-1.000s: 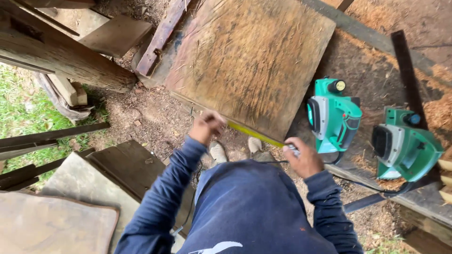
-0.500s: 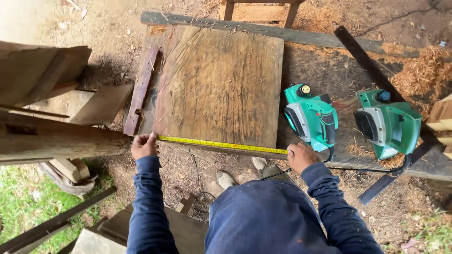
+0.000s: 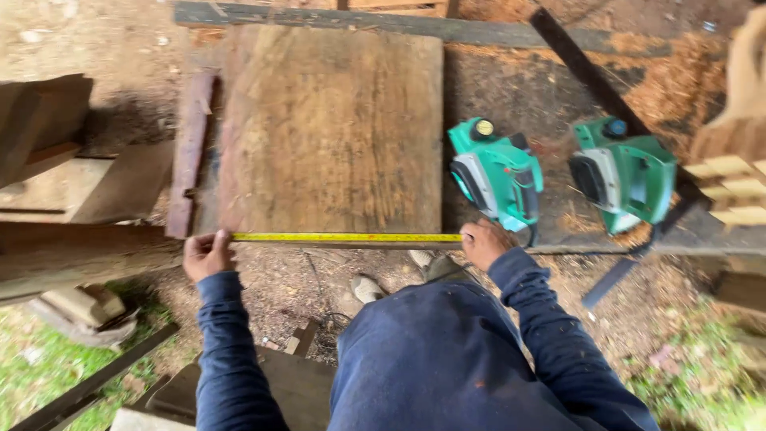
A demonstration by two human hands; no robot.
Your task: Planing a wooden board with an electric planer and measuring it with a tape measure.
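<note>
Along the near edge of the wooden slab (image 3: 331,128) we hold a yellow tape measure (image 3: 347,237) stretched flat, its blade touching or lying just beside that edge. Our left hand (image 3: 207,254) pins the free end at the slab's near left corner; the fingers curl down over the tip, pressed together on the blade. Our right hand (image 3: 483,242) holds the other end just past the near right corner; its fingers close around what we judge to be the case, though the case itself is hidden under the hand.

We judge the blade to be light, thin and springy: stiff along its length only while it is kept taut, and liable to buckle or snap back if either end is released. The sound holds are the two ends, as now, with the middle left free.

The long axis of the tape measure runs left to right across the view, parallel to the near edge of the slab, with the free tip pointing left.

We judge the slab to be heavy and rigid, with a rough, worn face. It rests on dark timber rails (image 3: 415,24). Two green electric planers (image 3: 499,175) (image 3: 626,179) stand to the right of the slab, the nearer one just beyond our right hand. Sawdust (image 3: 670,80) covers the ground behind them.
</note>
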